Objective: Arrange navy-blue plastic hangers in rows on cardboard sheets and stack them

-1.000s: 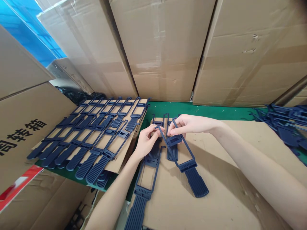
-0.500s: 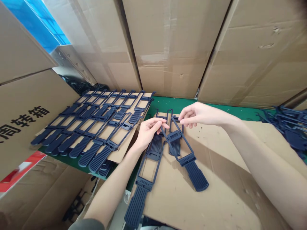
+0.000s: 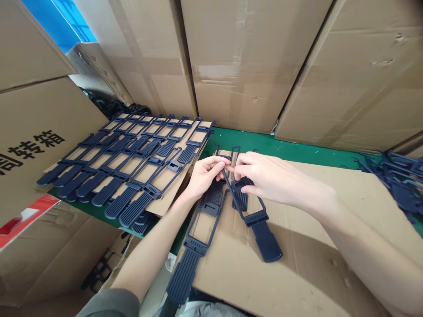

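Desk point(image 3: 254, 140): green top, seen as a strip behind the cardboard and again at the left cardboard's near edge.
Left cardboard point(image 3: 165, 203): on the desk, bearing two slanting rows of dark blue frames point(image 3: 135, 209), the near row's ribbed ends jutting past its edge.
Right cardboard point(image 3: 238, 275): largely bare, more frames point(image 3: 183, 275) lying along its left side.
Far right: tangled heap point(image 3: 403, 189) of frames, its underside hidden.

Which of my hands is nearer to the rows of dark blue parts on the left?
Left. Your left hand is just to the right of the rows, at the upper end of the angled part; your right hand is farther right, over that same part.
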Available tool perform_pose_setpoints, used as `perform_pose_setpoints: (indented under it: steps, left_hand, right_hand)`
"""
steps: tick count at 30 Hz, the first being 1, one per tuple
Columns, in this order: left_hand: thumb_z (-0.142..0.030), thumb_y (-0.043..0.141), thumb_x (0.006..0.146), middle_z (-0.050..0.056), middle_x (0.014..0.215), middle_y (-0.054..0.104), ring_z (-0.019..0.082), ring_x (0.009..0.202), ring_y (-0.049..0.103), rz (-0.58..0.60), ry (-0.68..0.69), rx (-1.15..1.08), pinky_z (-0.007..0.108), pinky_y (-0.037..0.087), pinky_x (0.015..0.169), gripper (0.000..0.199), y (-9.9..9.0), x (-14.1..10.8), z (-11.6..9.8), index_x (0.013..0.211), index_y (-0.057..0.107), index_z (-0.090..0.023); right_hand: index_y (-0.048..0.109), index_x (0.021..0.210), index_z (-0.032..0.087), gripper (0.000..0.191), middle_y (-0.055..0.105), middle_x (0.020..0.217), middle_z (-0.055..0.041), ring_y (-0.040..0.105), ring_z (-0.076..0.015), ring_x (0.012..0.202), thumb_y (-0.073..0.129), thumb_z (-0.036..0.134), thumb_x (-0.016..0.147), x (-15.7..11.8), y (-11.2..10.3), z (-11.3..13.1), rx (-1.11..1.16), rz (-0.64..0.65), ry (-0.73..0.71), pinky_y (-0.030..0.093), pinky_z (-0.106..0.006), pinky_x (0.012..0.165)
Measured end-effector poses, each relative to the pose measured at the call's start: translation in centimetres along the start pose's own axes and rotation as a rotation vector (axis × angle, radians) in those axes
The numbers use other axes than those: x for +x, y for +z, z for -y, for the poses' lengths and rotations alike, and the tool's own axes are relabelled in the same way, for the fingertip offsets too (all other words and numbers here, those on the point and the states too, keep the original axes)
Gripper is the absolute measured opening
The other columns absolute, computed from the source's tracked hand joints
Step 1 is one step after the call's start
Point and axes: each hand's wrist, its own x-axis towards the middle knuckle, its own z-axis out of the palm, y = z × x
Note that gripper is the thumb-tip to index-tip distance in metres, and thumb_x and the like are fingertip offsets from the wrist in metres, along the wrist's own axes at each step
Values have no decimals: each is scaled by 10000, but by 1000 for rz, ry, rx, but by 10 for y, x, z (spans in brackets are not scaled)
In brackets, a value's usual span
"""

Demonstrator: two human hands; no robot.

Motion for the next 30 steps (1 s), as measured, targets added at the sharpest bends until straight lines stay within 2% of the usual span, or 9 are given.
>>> perform_pose_setpoints:
  steps: [3,5,9,12,15,21,25,30]
  left_hand:
    - [-401,682,816,20,662,666,87,510,521,-2,20,54,199,430,492,274,-1,0,0,910,703,-144]
    - [-404,629,860,25,695,679,101,536,543,-5,72,153,217,447,529,281,-2,-1,-1,959,695,-150]
    - [-309,473,956,55,887,712,174,807,603,37,311,608,301,466,767,258,-4,-2,-2,1044,676,-175]
    - [-225,437,957,65,943,694,203,886,555,123,423,897,341,435,832,252,-6,-2,1,1034,670,-166]
    - [-187,428,944,75,929,650,202,869,532,170,437,1014,332,436,798,248,-7,-1,4,999,668,-154]
    - [-164,426,929,51,862,641,194,843,566,143,404,1082,305,443,774,241,-7,-3,4,954,665,-174]
    - [-150,446,906,45,904,691,199,859,630,91,336,1122,293,458,758,230,-6,-5,5,951,668,-190]
    - [-174,472,893,26,932,729,199,827,676,0,303,1185,275,463,704,234,-4,-7,6,973,686,-223]
  right_hand:
    - [613,1037,178,298,632,1019,-81,595,-247,939,726,188,761,-1,2,-1,-27,16,-27,435,-310,726]
    - [609,1004,170,266,640,1010,-84,598,-252,934,716,167,760,-1,2,-2,-40,16,-31,427,-313,720]
    - [601,809,160,85,645,851,-69,597,-220,794,661,129,758,-2,-2,2,-43,78,-32,376,-291,631]
    - [563,695,163,91,610,723,-40,551,-167,645,628,121,744,-5,-2,6,-14,165,-19,303,-271,550]
    - [552,677,168,100,574,673,-21,510,-143,595,625,130,734,-7,3,8,17,200,-31,248,-261,517]
    - [560,701,176,80,549,688,-10,482,-131,592,632,171,736,-9,18,7,61,199,-78,231,-261,527]
    - [561,735,183,85,537,689,-1,462,-130,583,644,194,750,-8,22,10,96,205,-105,220,-260,516]
    - [576,762,180,185,558,711,-5,495,-141,598,723,291,754,-6,25,16,122,228,-91,240,-254,514]
